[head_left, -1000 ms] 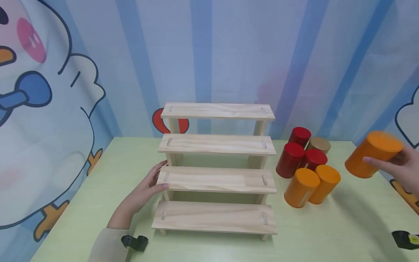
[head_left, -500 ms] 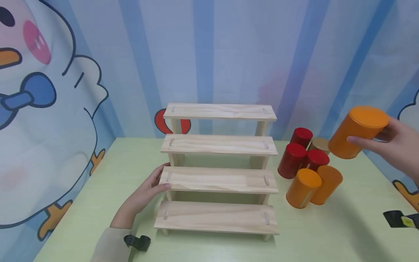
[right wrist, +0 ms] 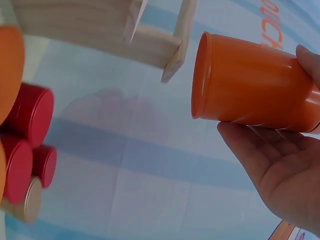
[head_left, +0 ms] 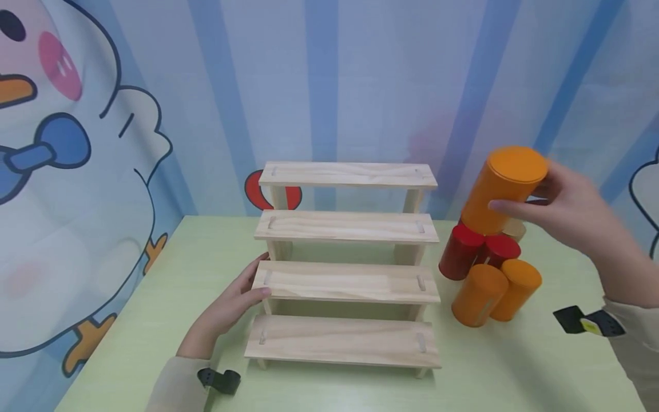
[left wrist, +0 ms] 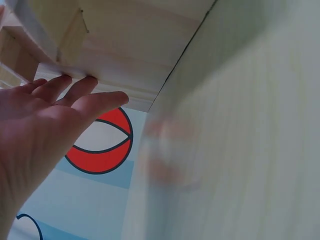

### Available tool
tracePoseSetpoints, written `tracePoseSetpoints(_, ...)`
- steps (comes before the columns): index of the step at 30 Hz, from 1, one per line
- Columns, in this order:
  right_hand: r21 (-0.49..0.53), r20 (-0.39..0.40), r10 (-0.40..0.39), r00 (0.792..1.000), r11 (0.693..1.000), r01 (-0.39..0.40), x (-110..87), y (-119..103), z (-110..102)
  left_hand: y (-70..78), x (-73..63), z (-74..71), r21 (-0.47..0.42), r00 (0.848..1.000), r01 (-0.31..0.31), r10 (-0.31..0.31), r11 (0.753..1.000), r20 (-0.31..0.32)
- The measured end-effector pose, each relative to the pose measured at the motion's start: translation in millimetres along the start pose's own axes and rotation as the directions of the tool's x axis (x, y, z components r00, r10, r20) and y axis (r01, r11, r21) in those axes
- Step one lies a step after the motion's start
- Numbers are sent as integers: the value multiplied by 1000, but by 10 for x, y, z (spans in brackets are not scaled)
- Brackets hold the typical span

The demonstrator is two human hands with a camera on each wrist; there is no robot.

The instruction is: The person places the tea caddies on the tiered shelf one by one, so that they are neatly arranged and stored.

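- A blue-striped fabric backdrop (head_left: 370, 86) is hung behind a pale green table (head_left: 128, 343).
- On the tabletop is set a four-tiered pale wooden stand (head_left: 342, 280); its left end is gripped by the left hand (head_left: 234, 303), thumb laid on the second-lowest shelf.
- Right of the stand and apart from it, a bright orange cylindrical canister (head_left: 501, 189) is gripped, tilted in mid-air, by the right hand (head_left: 563, 206).
- Lower down, two orange canisters (head_left: 479, 297) are grouped with red cylinders (head_left: 460, 252) and a tan cylinder (head_left: 516, 229).
- A small black device (head_left: 218, 380) is worn at each wrist.
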State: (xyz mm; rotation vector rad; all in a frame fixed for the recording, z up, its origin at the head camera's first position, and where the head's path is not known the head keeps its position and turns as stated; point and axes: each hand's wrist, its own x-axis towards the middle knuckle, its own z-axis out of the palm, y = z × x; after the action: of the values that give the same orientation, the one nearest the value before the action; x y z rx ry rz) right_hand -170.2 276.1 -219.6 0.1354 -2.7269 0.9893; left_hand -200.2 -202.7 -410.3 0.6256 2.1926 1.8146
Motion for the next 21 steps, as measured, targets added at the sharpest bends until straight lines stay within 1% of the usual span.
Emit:
tracePoseSetpoints(4, 47, 56, -24, 998, 999, 21, 53, -163, 86, 9, 2, 4, -45, 1000, 10, -9, 999, 17)
tracePoseSetpoints(7, 74, 83, -52, 995, 996, 46, 77, -285, 162, 8, 5, 9, -73, 999, 17, -15, 997, 28)
tracePoseSetpoints(11, 136, 108, -94, 990, 988, 79, 105, -448, 275, -3, 12, 18, -88, 999, 29, -26, 996, 34)
tracePoseSetpoints(17, 209, 107, -169, 980, 967, 144, 173, -644, 453, -27, 19, 28, -104, 999, 37, -34, 994, 24)
tracePoseSetpoints(21, 259, 102, -217, 971, 948, 185, 228, -749, 564, -39, 21, 34, -109, 999, 35, -33, 993, 20)
